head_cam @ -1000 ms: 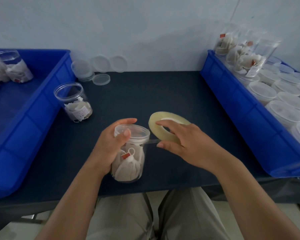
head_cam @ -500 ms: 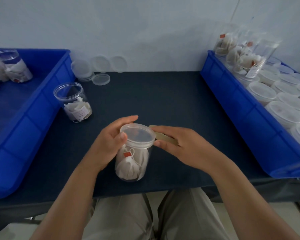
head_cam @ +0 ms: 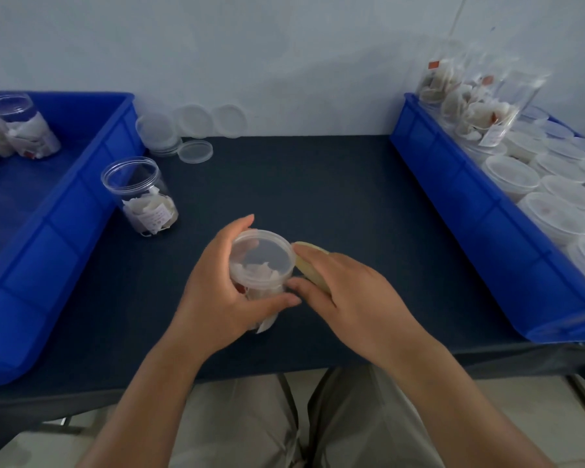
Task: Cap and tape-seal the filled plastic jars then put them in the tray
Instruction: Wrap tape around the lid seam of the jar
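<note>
Likely light, slick, thin-walled; best gripped round the body below the lid (head_cam: 260, 255), as with capped tea-bag jar (head_cam: 258, 292) in curled left hand (head_cam: 217, 285) over mid bench (head_cam: 318, 184), tape roll (head_cam: 307, 263) clutched in right hand (head_cam: 348, 292)

Jar (head_cam: 260, 260) mid table (head_cam: 318, 184), tray L (head_cam: 65, 231), tray R (head_cam: 453, 211), lids (head_cam: 196, 152) behind

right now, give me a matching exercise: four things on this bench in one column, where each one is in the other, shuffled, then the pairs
1 capped jar
2 tape roll
3 uncapped jar
4 loose lid

A in the right hand
B flat on the table at the back
C in the left hand
D standing beside the left tray

Pairs: 1-C, 2-A, 3-D, 4-B
</note>
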`<state>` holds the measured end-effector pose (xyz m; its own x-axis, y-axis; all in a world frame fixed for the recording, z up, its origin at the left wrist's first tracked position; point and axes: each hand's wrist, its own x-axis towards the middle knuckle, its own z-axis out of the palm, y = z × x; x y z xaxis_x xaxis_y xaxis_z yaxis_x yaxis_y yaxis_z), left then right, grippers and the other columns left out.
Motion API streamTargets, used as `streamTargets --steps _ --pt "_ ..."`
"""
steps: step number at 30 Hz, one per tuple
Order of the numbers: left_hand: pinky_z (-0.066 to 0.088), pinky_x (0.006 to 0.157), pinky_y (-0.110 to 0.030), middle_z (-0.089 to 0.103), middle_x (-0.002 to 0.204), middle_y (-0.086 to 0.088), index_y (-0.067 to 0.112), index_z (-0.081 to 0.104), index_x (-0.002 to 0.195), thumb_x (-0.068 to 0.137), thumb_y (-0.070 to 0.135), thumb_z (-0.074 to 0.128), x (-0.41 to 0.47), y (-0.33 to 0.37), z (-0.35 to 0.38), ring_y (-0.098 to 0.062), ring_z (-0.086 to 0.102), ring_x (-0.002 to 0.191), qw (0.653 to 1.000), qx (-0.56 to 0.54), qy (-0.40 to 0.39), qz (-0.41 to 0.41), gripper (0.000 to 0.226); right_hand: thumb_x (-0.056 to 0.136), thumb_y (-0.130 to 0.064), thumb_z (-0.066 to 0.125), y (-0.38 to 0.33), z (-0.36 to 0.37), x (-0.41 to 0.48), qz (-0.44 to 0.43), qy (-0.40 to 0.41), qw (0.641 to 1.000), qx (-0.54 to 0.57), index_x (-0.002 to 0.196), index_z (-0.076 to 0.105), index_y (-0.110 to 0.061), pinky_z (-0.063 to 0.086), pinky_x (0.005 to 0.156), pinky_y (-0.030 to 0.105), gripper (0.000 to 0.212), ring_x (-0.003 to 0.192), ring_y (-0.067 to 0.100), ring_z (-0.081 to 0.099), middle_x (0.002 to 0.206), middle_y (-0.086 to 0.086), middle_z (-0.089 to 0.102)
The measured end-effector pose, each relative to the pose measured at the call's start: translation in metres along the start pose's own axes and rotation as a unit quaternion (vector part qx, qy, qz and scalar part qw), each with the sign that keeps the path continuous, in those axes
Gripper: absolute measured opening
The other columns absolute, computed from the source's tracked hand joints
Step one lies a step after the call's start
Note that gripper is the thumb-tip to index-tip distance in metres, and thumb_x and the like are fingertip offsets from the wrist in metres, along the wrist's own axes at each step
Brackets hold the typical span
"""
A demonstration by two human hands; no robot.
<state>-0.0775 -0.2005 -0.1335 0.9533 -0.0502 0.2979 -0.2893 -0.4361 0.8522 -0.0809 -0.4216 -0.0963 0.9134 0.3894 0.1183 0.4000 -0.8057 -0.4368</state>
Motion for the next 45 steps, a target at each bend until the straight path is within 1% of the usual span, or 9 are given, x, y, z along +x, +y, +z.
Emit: streamTargets --steps 5,9,14,20,24,30,34,42,45 --pt "0.05 0.087 -0.008 0.066 0.127 0.023 0.047 0.059 0.124 0.063 0.064 0.091 0.001 -0.006 0.002 0.0 0.064 0.119 0.998 -0.051 0.036 0.005 0.071 0.106 -0.07 0.026 0.005 0.003 0.001 -0.02 -0.023 0.999 0.032 0.161 0.029 -0.042 0.053 0.091 0.028 0.062 0.117 0.005 0.062 0.141 -0.013 0.063" --pt "0.057 0.084 -0.02 0.072 0.122 0.007 0.041 0.065 0.117 0.066 0.046 0.09 0.005 -0.016 -0.006 -0.015 0.071 0.113 0.994 -0.106 -0.007 0.015 0.057 0.096 -0.086 0.02 0.018 -0.004 0.007 -0.044 -0.047 0.998 0.003 0.158 0.017 -0.058 0.049 0.093 0.033 0.068 0.123 0.005 0.057 0.154 -0.019 0.051" --pt "0.057 0.09 -0.034 0.073 0.123 -0.008 0.038 0.071 0.119 0.065 0.039 0.087 0.01 -0.029 -0.009 -0.025 0.071 0.112 0.963 -0.266 -0.028 -0.039 0.056 0.093 -0.08 0.034 0.033 -0.016 0.019 -0.011 -0.066 0.996 0.055 0.139 0.037 -0.058 0.038 0.071 0.014 0.051 0.095 -0.03 0.047 0.096 -0.035 0.054" --pt "0.055 0.107 -0.041 0.066 0.142 -0.014 0.026 0.043 0.156 0.077 0.055 0.089 0.013 -0.035 -0.008 -0.034 0.064 0.132 0.963 -0.242 -0.111 -0.047 0.095 0.109 -0.05 0.04 0.021 -0.005 0.016 -0.052 -0.077 0.995 0.046 0.123 0.064 -0.045 0.05 0.084 0.024 0.028 0.098 0.003 0.059 0.101 -0.018 0.061" --pt "0.055 0.103 -0.046 0.066 0.141 -0.005 0.031 0.061 0.135 0.076 0.057 0.087 0.015 -0.029 -0.017 -0.029 0.065 0.129 0.979 -0.168 -0.114 -0.014 0.07 0.11 -0.05 0.038 0.018 -0.005 0.012 -0.035 -0.067 0.996 0.05 0.12 0.064 -0.044 0.053 0.088 0.034 0.029 0.099 0.007 0.06 0.107 -0.014 0.061" --pt "0.056 0.103 -0.037 0.065 0.143 0.0 0.035 0.054 0.15 0.078 0.035 0.085 0.018 -0.018 -0.031 -0.023 0.063 0.133 0.98 -0.143 -0.135 0.006 0.078 0.101 -0.067 0.037 0.02 -0.015 0.006 -0.021 -0.034 0.998 0.046 0.114 0.058 -0.046 0.054 0.085 0.032 0.032 0.098 0.005 0.058 0.11 -0.016 0.056" --pt "0.052 0.102 -0.033 0.063 0.141 0.013 0.045 0.054 0.146 0.072 0.048 0.086 0.015 -0.001 -0.026 -0.012 0.061 0.134 0.986 -0.068 -0.15 0.019 0.08 0.087 -0.085 0.034 0.017 -0.019 0.006 -0.027 -0.029 0.999 0.028 0.108 0.054 -0.046 0.052 0.076 0.024 0.049 0.089 0.005 0.06 0.109 -0.019 0.052" --pt "0.045 0.092 -0.005 0.058 0.137 0.036 0.054 0.06 0.134 0.069 0.076 0.078 0.01 0.015 -0.015 0.011 0.054 0.129 0.994 0.037 -0.097 0.02 0.072 0.093 -0.077 0.035 0.019 -0.018 0.0 -0.043 -0.047 0.997 0.033 0.113 0.064 -0.047 0.052 0.077 0.029 0.046 0.092 0.006 0.057 0.108 -0.016 0.053" --pt "0.042 0.093 -0.001 0.057 0.135 0.036 0.048 0.057 0.142 0.061 0.084 0.079 0.011 0.016 -0.018 0.013 0.054 0.128 0.992 0.048 -0.113 0.017 0.091 0.101 -0.062 0.043 0.023 -0.016 -0.002 -0.032 -0.024 0.999 0.035 0.116 0.068 -0.041 0.053 0.076 0.033 0.036 0.091 0.008 0.056 0.109 -0.012 0.055"
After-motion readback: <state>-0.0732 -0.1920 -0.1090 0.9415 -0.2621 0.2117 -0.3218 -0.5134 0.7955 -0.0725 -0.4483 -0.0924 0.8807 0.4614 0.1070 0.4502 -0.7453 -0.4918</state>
